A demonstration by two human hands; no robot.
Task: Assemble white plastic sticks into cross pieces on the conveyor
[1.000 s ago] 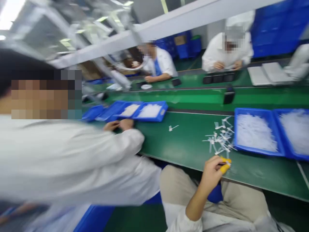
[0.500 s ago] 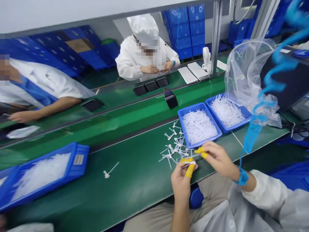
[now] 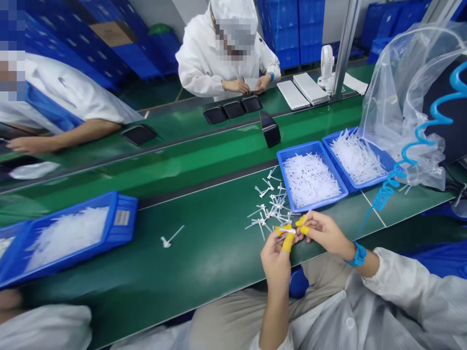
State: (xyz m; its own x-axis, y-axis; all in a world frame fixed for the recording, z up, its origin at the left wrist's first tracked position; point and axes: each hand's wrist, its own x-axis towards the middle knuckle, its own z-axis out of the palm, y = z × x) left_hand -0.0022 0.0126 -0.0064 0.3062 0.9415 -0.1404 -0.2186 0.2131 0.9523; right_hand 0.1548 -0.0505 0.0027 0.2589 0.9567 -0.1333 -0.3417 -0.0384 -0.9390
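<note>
My left hand (image 3: pixel 277 255), with yellow finger cots on thumb and forefinger, is closed on a small white plastic piece (image 3: pixel 291 231) with thin strips. Beside its fingertips my right hand (image 3: pixel 326 234), also in yellow cots, is pinched; what lies between its fingers is too small to make out. Just beyond my hands lies a loose pile of white pieces with thin translucent strips (image 3: pixel 270 212). A blue tray (image 3: pixel 345 193) full of white strips (image 3: pixel 310 180) stands behind my right hand.
A second blue tray (image 3: pixel 392 151) of strips sits to the right, near a clear plastic bag (image 3: pixel 390 97) and a coiled blue cord (image 3: pixel 404 165). One strip piece (image 3: pixel 167 242) lies left, near another blue tray (image 3: pixel 126 216). Across the green belt (image 3: pixel 219 153) a co-worker (image 3: pixel 204 53) handles parts.
My right hand has moved in closer to my left fingertips. The translucent strip seen between the hands earlier no longer shows clearly. The view has tilted down slightly.
</note>
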